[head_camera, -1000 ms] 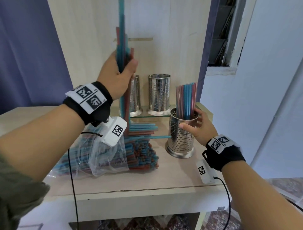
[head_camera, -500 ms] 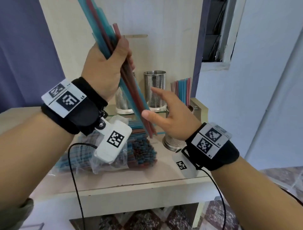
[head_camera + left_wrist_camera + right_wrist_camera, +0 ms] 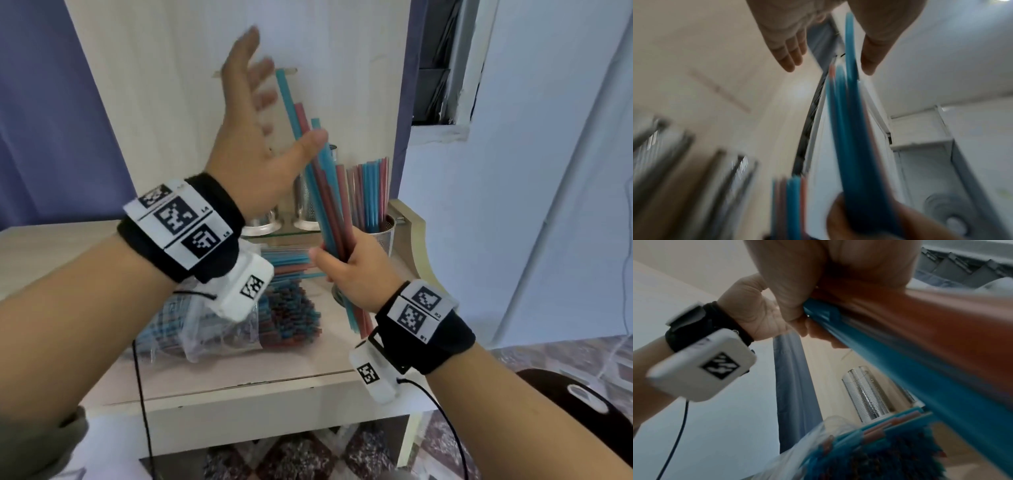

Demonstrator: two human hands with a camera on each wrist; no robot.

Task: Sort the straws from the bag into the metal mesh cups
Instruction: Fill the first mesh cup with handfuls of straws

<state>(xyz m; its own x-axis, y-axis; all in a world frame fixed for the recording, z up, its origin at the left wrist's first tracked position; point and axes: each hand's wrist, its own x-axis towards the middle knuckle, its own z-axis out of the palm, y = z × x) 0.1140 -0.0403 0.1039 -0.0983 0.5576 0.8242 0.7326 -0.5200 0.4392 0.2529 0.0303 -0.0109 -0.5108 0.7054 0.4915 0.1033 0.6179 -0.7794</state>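
My right hand (image 3: 346, 270) grips a bundle of blue and red straws (image 3: 325, 192) near its lower end, and the bundle leans up to the left. The same bundle (image 3: 910, 344) fills the right wrist view under my curled fingers. My left hand (image 3: 253, 113) is raised beside the bundle's top with fingers spread and straight, its thumb against the straws. A metal mesh cup (image 3: 385, 233) with several straws stands behind my right hand. Two more mesh cups (image 3: 305, 202) stand at the back. The clear bag of straws (image 3: 239, 318) lies on the table under my left wrist.
The wooden table (image 3: 239, 370) has a front edge near me and a raised curved side (image 3: 416, 233) on the right. A tall wooden panel (image 3: 164, 102) rises behind the cups. A dark stool (image 3: 575, 404) sits at the lower right.
The straw bundle passed from my left hand to my right. My left hand let go and spread its fingers. My right hand left the cup and closed around the bundle's lower end.
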